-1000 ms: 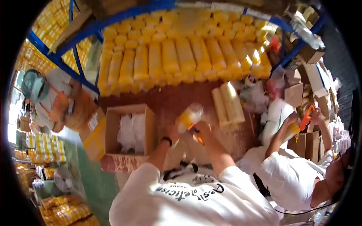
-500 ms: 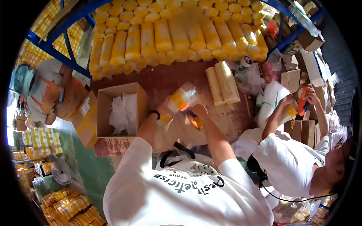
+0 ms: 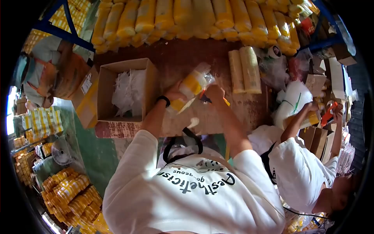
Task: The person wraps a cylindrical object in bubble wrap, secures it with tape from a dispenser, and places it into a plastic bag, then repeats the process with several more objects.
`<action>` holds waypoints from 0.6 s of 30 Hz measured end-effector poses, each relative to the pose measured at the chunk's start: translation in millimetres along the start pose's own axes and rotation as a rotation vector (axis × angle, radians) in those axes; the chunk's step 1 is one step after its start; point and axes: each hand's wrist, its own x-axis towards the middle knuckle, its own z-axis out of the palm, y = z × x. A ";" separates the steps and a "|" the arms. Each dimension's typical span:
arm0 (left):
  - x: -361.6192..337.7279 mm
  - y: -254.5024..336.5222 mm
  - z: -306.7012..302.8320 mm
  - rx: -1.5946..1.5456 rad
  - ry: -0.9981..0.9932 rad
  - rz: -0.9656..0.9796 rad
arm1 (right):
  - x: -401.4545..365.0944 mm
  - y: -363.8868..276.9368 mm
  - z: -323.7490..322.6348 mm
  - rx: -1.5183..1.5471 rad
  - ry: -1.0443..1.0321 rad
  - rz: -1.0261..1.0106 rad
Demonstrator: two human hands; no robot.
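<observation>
A yellow and clear plastic-wrapped package (image 3: 193,82) lies at the middle of the red-brown table. My left hand (image 3: 174,93), with a black band at the wrist, is wrapped round its left side. At its right end my right hand (image 3: 214,93) is closed on an orange-handled tool (image 3: 226,101), mostly hidden by the fingers. To the left stands an open cardboard box (image 3: 150,89) with white plastic bags (image 3: 128,91) inside. Two pale yellow rolls (image 3: 243,70) lie to the right of my hands.
Yellow wrapped rolls (image 3: 187,17) are stacked along the table's (image 3: 171,50) far side. A co-worker (image 3: 300,167) at the right holds an orange tool (image 3: 329,112) and a yellow package. Another person (image 3: 46,74) is at the left. Bubble wrap (image 3: 294,101) lies at the right.
The view has shifted, so the stacked rolls sit higher in the frame. My right hand has turned at the package's right end, and the orange tool's handle shows less.
</observation>
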 end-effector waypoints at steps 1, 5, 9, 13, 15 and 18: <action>5.7 2.4 -6.3 0.013 0.014 -0.018 | 11.4 -10.1 2.2 0.122 0.030 0.244; 3.5 -9.6 3.9 -0.079 0.037 -0.007 | -28.8 4.4 2.8 0.477 -0.033 0.500; -1.8 -1.5 8.5 0.096 0.070 0.024 | -106.0 24.6 6.6 0.504 0.185 0.496; -2.1 31.8 28.6 0.568 0.203 0.013 | -188.8 20.2 8.6 0.982 0.382 0.597; 4.5 46.5 57.4 0.782 0.361 -0.002 | -213.8 9.7 9.8 1.150 0.463 0.632; 29.1 34.6 85.1 1.116 0.595 -0.029 | -226.7 -13.2 22.5 1.273 0.708 0.735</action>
